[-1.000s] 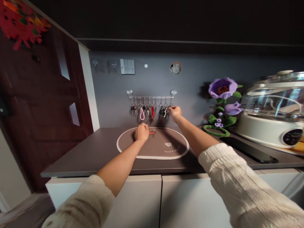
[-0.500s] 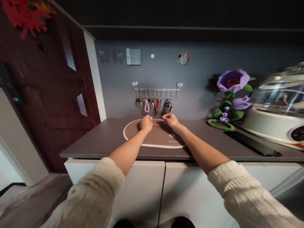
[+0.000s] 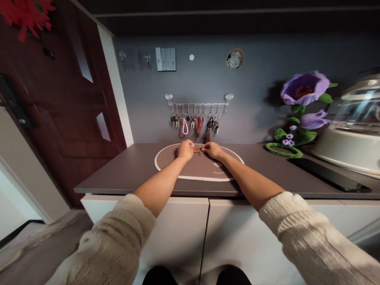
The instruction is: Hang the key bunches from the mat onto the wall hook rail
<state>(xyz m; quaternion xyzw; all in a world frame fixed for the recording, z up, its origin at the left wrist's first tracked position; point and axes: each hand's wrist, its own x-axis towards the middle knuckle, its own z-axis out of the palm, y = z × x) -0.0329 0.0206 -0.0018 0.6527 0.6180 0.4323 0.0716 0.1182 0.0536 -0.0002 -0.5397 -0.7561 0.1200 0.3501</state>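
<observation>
Over a brown oval mat (image 3: 192, 170) with a pale rim, my two hands are close together. My left hand (image 3: 185, 150) is closed around one end of a short orange-red key strap (image 3: 196, 150), most of which its fingers hide. At the strap's right end is a small metal ring with a key (image 3: 200, 153) hanging from it. My right hand (image 3: 212, 150) pinches at this ring with thumb and finger. The fine detail between the fingertips is too small to make out.
Behind the hands, a clear wall rail (image 3: 197, 104) carries several key bunches, one with a pink loop (image 3: 185, 126). To the right are purple knitted flowers (image 3: 305, 93), a black phone (image 3: 329, 174) and a white appliance (image 3: 350, 146). The counter's front edge is near my forearms.
My right hand has come left and closer to the left hand, its fingertips now at the metal ring. My left hand keeps the strap. The view has tilted slightly down.
</observation>
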